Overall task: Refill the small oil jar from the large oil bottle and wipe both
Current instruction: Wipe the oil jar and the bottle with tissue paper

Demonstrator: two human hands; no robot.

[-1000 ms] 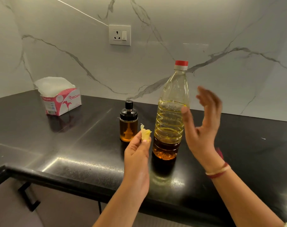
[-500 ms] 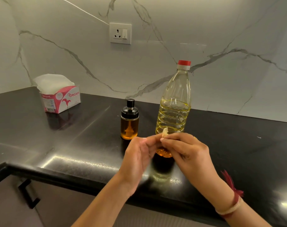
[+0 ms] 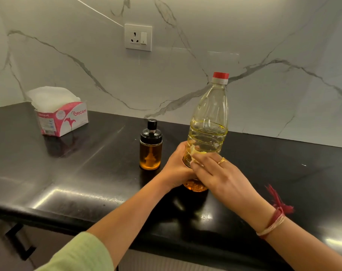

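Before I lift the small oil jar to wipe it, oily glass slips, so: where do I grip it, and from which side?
Probably round the jar's straight glass body, below the black lid; the knob on top is narrow. Come from its left: the large bottle stands close on its right.

The large oil bottle (image 3: 209,118) stands on the desk (image 3: 68,173) near its middle, with the small oil jar (image 3: 150,149) just left of it. The tissue box (image 3: 60,116) sits toward the desk's back left corner, well apart from both.
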